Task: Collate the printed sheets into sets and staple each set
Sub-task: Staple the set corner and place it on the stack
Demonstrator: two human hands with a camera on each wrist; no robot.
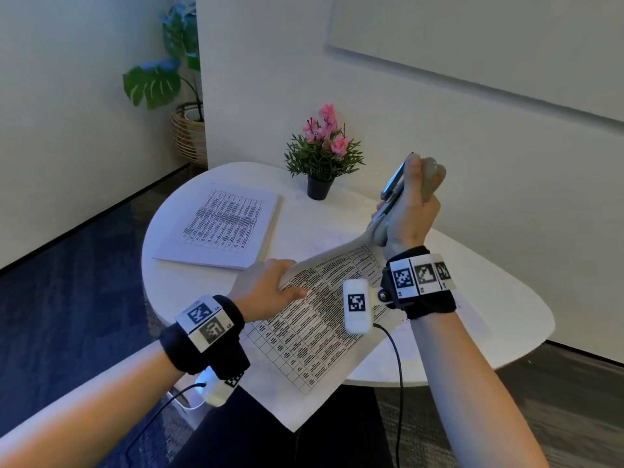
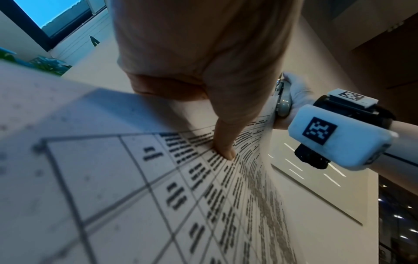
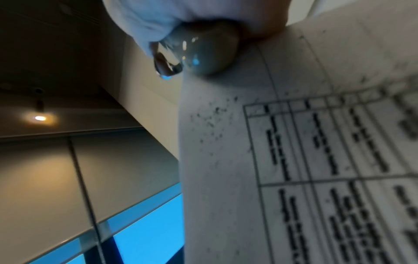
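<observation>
Now we have the left hand (image 1: 266, 287) at the centre of the head view, pinching the upper-left edge of a set of printed sheets (image 1: 314, 329), thumb flat on the printed table and the other fingers tucked beneath. In the left wrist view that thumb (image 2: 226, 142) presses straight down on the grid. Up at the right, the right hand (image 1: 410, 211) has its fingers wrapped tight around a grey stapler (image 1: 391, 194), whose mouth sits on the sheets' far corner. The set is lifted and tilted, hanging over the near edge of the white round table (image 1: 472, 298). A second stack of printed sheets (image 1: 219, 228) lies flat at centre left, with a potted pink flower (image 1: 324, 153) behind it.
</observation>
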